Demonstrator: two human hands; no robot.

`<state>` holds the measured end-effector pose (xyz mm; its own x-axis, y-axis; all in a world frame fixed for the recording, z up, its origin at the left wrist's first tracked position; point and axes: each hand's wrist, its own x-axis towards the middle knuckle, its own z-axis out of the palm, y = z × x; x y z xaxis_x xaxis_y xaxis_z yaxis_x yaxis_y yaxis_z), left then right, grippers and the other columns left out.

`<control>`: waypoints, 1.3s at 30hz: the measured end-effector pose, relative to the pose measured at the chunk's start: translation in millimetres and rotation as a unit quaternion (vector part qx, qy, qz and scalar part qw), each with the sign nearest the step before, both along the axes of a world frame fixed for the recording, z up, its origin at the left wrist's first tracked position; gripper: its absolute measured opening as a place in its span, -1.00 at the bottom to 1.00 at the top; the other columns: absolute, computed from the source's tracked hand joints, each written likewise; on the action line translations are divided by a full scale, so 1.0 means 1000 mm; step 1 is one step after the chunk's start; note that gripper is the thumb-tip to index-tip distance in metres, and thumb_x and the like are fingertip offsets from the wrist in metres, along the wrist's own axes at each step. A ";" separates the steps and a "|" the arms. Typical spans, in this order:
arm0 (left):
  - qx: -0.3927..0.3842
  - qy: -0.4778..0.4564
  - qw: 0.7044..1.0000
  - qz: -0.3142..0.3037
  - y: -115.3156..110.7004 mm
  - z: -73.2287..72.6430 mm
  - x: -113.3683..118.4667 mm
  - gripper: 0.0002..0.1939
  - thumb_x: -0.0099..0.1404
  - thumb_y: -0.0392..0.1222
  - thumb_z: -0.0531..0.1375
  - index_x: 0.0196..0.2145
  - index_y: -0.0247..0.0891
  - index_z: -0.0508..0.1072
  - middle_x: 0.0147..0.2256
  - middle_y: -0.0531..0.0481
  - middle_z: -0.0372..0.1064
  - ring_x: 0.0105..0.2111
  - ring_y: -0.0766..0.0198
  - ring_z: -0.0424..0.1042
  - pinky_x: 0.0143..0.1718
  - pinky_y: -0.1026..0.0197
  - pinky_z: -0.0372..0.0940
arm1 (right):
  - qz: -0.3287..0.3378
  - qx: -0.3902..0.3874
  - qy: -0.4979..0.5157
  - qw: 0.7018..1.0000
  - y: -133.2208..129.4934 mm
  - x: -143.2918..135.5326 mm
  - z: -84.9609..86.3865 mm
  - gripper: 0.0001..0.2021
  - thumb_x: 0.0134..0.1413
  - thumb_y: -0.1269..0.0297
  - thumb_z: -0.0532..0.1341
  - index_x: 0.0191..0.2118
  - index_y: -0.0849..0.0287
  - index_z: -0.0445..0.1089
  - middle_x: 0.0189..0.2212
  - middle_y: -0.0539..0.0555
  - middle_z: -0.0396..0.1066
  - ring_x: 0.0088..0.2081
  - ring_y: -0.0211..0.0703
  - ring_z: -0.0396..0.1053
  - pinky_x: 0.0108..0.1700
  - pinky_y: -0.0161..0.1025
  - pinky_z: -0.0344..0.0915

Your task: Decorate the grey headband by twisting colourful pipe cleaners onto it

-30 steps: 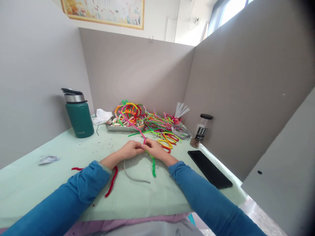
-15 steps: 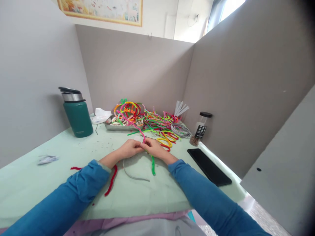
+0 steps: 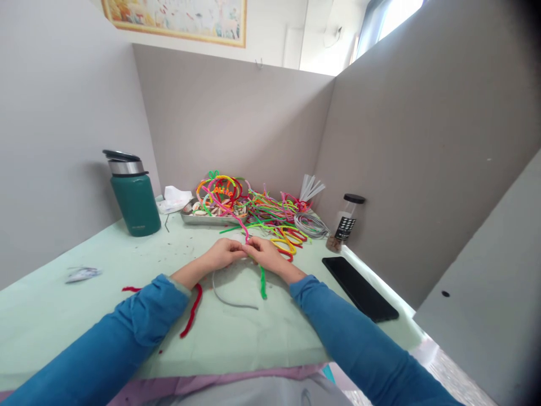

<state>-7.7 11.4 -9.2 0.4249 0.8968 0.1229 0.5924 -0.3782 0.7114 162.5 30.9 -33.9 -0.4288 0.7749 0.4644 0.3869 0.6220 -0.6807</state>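
Observation:
Fingertips of my left hand (image 3: 224,254) and my right hand (image 3: 267,255) meet over the middle of the table, both closed in a pinch. Between them is a pink pipe cleaner (image 3: 234,217) that rises away toward the back. A green pipe cleaner (image 3: 263,283) hangs out below my right hand; its upper part is hidden by the fingers. From under my left hand curves a thin grey wire (image 3: 232,304). A red pipe cleaner (image 3: 192,313) lies on the table by my left wrist. The exact join between the fingertips is covered.
At the back stand a metal tray (image 3: 211,220) of small pieces, a heap of coloured pipe cleaners (image 3: 274,206) and a coil of grey wire (image 3: 311,225). A green bottle (image 3: 136,203) is left; a jar (image 3: 344,223) and a black phone (image 3: 359,287) are right. Grey partitions enclose the table.
Both hands keep their pinch at almost the same spot. The view has shifted very slightly; the things on the table lie as before.

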 end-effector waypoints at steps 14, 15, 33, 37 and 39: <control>-0.008 -0.036 0.999 0.039 0.002 -0.001 0.000 -0.62 0.09 0.12 0.07 -0.56 -0.29 0.30 -0.72 0.16 0.08 -0.74 0.45 0.07 -0.68 0.35 -0.01 | -0.013 -0.036 0.007 0.999 0.000 0.001 0.000 -0.85 0.03 0.28 0.08 -0.45 0.21 0.31 -0.55 -0.01 0.32 -0.55 -0.33 0.18 -0.48 -0.37 0.08; -0.007 -0.037 0.999 0.038 0.002 -0.001 0.000 -0.63 0.09 0.11 0.07 -0.56 -0.29 0.29 -0.72 0.16 0.08 -0.74 0.45 0.07 -0.68 0.35 -0.01 | -0.012 -0.037 0.007 0.999 0.000 0.001 0.000 -0.85 0.03 0.28 0.08 -0.45 0.21 0.31 -0.55 -0.01 0.32 -0.55 -0.34 0.18 -0.48 -0.37 0.08; -0.021 -0.046 0.998 0.044 0.003 -0.003 0.000 -0.61 0.09 0.12 0.08 -0.59 -0.28 0.24 -0.71 0.16 0.08 -0.74 0.45 0.09 -0.71 0.36 -0.02 | 0.003 -0.040 0.012 0.999 0.000 0.001 -0.001 -0.87 0.03 0.31 0.09 -0.46 0.21 0.31 -0.56 -0.02 0.32 -0.54 -0.34 0.19 -0.48 -0.37 0.08; -0.027 -0.054 0.997 0.050 0.004 -0.003 0.000 -0.60 0.08 0.15 0.08 -0.56 -0.29 0.27 -0.71 0.17 0.07 -0.74 0.45 0.07 -0.71 0.36 -0.02 | 0.006 -0.050 0.028 0.998 -0.001 0.000 0.000 -0.88 0.03 0.31 0.09 -0.43 0.21 0.30 -0.54 -0.02 0.33 -0.54 -0.34 0.20 -0.48 -0.37 0.10; -0.032 -0.058 0.996 0.053 0.003 -0.002 0.001 -0.59 0.07 0.16 0.08 -0.54 -0.29 0.29 -0.72 0.17 0.06 -0.74 0.45 0.06 -0.71 0.36 -0.02 | 0.014 -0.057 0.041 0.997 -0.003 -0.001 0.001 -0.90 0.03 0.31 0.08 -0.40 0.20 0.29 -0.52 -0.02 0.34 -0.54 -0.34 0.21 -0.48 -0.37 0.11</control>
